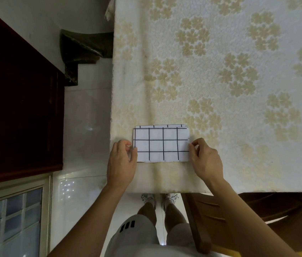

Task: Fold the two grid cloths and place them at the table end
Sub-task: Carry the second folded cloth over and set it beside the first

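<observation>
Squaring stack | my left hand (pixel 121 160) and right hand (pixel 205 157) pinch the folded grid cloths (pixel 161 144) by the side edges | likely both cloths | align corners, press flat on surface (pixel 220 71).

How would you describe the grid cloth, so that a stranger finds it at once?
Start at the table with the cream flowered cover and go to its near left corner. There, between the left hand and right hand, lies the grid cloth: a folded white rectangle, alone in bearing black lines.
</observation>
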The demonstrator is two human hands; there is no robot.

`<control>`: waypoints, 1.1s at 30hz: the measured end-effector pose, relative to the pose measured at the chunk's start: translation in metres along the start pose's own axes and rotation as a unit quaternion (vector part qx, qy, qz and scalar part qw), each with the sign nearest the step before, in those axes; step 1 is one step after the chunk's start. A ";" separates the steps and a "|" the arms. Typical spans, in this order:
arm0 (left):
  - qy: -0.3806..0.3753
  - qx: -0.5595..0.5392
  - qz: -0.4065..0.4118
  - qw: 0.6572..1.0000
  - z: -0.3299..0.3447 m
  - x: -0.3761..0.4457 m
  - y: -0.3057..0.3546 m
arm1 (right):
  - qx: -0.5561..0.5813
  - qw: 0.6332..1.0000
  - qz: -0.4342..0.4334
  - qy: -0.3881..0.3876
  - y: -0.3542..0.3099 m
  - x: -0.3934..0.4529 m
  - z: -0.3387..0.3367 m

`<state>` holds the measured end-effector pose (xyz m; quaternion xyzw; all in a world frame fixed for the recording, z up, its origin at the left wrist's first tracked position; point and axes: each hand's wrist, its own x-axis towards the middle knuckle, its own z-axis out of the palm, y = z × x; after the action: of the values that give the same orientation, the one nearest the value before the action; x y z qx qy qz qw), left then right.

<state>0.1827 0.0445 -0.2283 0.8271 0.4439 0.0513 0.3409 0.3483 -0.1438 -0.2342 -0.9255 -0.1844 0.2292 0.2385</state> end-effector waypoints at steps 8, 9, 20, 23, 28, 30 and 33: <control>-0.026 0.246 0.249 0.936 -0.007 -0.013 -0.006 | -0.162 0.962 -0.195 0.100 0.010 -0.019 0.001; -0.035 0.262 0.263 0.928 -0.006 -0.014 -0.006 | -0.174 0.954 -0.222 0.103 0.012 -0.020 0.003; -0.131 0.354 0.253 0.891 0.014 -0.052 -0.019 | -0.307 0.908 -0.277 -0.076 0.021 -0.058 0.017; -0.132 0.352 0.222 0.900 0.018 -0.059 -0.020 | -0.317 0.906 -0.261 -0.099 0.024 -0.066 0.022; -0.137 0.351 0.195 0.906 0.025 -0.059 -0.020 | -0.309 0.912 -0.246 -0.107 0.026 -0.068 0.027; -0.139 0.350 0.195 0.906 0.027 -0.059 -0.021 | -0.306 0.915 -0.240 -0.110 0.026 -0.067 0.027; -0.143 0.344 0.195 0.907 0.029 -0.058 -0.022 | -0.304 0.917 -0.235 -0.111 0.025 -0.066 0.028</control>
<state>0.1439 -0.0072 -0.2512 0.9615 0.2107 -0.1581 0.0784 0.2849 -0.1842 -0.2467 -0.8522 -0.4824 0.2004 -0.0298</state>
